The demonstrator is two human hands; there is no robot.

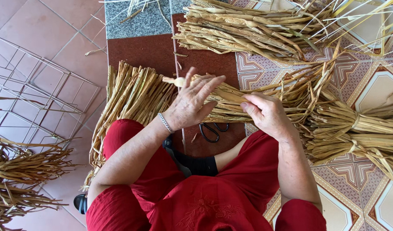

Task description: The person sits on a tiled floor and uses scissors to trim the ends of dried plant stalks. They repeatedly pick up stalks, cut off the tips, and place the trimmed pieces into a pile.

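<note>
We are sitting on the tiled floor [55, 47] in red clothes, working a bunch of dried straw stalks [230, 100] across our knees. Our left hand [192, 105] is lying over the near end of the bunch with its fingers [205, 85] spread wide and flat, pressing rather than gripping. Our right hand [267, 113] is closing around the bunch just beside it, thumb on top, fingers curled under and holding the stalks.

To do this well, we judge that we should be keeping the stalk ends level under the flat hand and holding the bunch firmly with the other, so no stalk is slipping out of line.

A pair of black-handled scissors [212, 130] is lying on the floor just beneath the bunch, partly hidden by it. To the right, a tied sheaf [359, 132] is resting against the bunch's far end. A loose pile of straw [132, 98] is lying by our left knee, and a bigger heap [248, 30] is spreading out ahead of us.

A wire frame [38, 85], the only container-like thing here, is lying flat at the left with nothing in it; more stalks [21, 171] are lying near it.
</note>
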